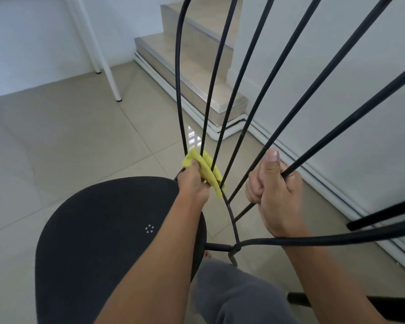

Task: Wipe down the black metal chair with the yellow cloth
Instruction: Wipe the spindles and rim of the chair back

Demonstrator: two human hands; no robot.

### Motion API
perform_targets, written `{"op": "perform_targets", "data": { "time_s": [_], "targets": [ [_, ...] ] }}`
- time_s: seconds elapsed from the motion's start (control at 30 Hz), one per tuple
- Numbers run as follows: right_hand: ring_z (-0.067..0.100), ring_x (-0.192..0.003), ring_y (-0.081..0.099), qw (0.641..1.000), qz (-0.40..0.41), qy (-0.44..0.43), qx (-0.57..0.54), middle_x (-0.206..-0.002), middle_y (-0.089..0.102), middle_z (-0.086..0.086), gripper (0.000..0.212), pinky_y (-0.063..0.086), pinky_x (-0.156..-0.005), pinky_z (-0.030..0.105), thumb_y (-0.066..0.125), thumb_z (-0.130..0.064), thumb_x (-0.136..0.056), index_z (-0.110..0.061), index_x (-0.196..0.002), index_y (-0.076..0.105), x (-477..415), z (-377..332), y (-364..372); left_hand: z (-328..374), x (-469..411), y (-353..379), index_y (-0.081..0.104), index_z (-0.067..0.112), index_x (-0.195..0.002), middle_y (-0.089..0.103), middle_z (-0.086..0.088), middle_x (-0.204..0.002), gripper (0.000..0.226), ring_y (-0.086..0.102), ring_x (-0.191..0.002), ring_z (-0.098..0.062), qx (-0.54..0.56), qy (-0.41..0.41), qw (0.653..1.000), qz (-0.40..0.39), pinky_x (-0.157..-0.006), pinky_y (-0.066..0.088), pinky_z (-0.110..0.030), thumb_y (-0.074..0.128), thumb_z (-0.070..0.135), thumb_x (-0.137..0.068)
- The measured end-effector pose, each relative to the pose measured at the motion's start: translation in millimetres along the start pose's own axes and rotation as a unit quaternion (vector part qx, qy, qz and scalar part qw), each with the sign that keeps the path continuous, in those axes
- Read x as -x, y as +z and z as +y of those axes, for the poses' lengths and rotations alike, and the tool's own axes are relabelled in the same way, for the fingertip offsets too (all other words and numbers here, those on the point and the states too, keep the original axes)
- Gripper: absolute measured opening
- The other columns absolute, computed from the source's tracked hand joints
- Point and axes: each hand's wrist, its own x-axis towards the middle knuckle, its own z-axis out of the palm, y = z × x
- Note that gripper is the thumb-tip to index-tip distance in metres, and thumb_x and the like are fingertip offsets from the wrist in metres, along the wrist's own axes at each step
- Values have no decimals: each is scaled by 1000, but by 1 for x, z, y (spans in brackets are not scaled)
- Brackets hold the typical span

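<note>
The black metal chair fills the view, its round seat (103, 230) at lower left and its thin back rods (241, 66) fanning upward. My left hand (193, 181) grips the yellow cloth (208, 170), which is wrapped around the lower ends of the two leftmost rods, just above the seat's rim. My right hand (275, 195) is closed around one of the right-hand rods, thumb pointing up. Part of the cloth is hidden behind my fingers.
Beige tiled floor (68, 141) lies all around. Tiled stair steps (192, 64) rise at the back centre. White table legs (108, 73) stand at back left. A white wall with a skirting rail (337, 188) runs along the right. My grey trouser leg (239, 298) is at the bottom.
</note>
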Motion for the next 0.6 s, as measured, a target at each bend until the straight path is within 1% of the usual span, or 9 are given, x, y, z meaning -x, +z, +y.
{"op": "perform_targets", "data": {
  "time_s": [0.07,0.13,0.2,0.27,0.37,0.43,0.5,0.6],
  "targets": [
    [12,-39,31,1000,0,0,-4,-46,35,-7,53,28,-45,27,44,-69,-90,-31,-54,42,1,0,1,-18,21,-13,59,8,-122,67,-17,-116,30,66,-105,-34,-8,-16,999,-30,-85,56,-52,50,27,-102],
    [13,-39,30,1000,-1,-5,-9,-46,33,-7,53,26,-44,28,43,-66,-93,-30,-54,40,1,-1,2,-41,36,-22,64,6,-117,71,-17,-109,31,69,-101,-32,-45,-38,997,-45,-82,58,-48,49,29,-102],
    [14,-38,28,1000,1,-6,-17,-46,32,-6,54,25,-44,28,44,-64,-93,-26,-55,38,1,-1,2,-60,42,-22,65,3,-113,72,-18,-106,29,70,-99,-32,-74,-55,995,-46,-87,57,-48,50,25,-102],
    [15,-38,27,1000,4,-1,-20,-45,31,-5,57,25,-44,27,45,-64,-92,-23,-55,36,1,-1,2,-67,45,-19,64,2,-113,71,-20,-110,26,69,-101,-33,-94,-64,992,-47,-90,56,-48,50,21,-102],
    [14,-38,27,1000,5,-5,-17,-46,31,-6,56,24,-43,27,45,-66,-92,-25,-55,37,0,-1,1,-62,40,-17,62,0,-117,68,-22,-115,24,66,-108,-36,-64,-67,994,-56,-95,52,-53,50,15,-101],
    [12,-38,27,1000,4,-3,-16,-46,32,-9,52,24,-44,27,45,-67,-91,-31,-54,39,0,-1,3,-52,35,-17,61,1,-120,69,-20,-115,29,66,-107,-37,-15,-69,996,-45,-98,49,-56,50,21,-102],
    [11,-38,28,1000,10,-2,-13,-45,32,-10,53,26,-44,26,46,-68,-90,-32,-53,39,1,0,3,-44,26,-12,61,2,-122,71,-19,-112,36,69,-103,-34,13,-61,997,-36,-98,50,-55,48,29,-102],
    [12,-37,30,1000,11,-6,-6,-45,33,-9,53,28,-45,24,45,-69,-90,-32,-52,41,0,0,3,-40,18,3,64,3,-114,74,-18,-100,37,72,-92,-30,5,-38,999,-34,-94,54,-50,44,32,-104]
  ]
}}
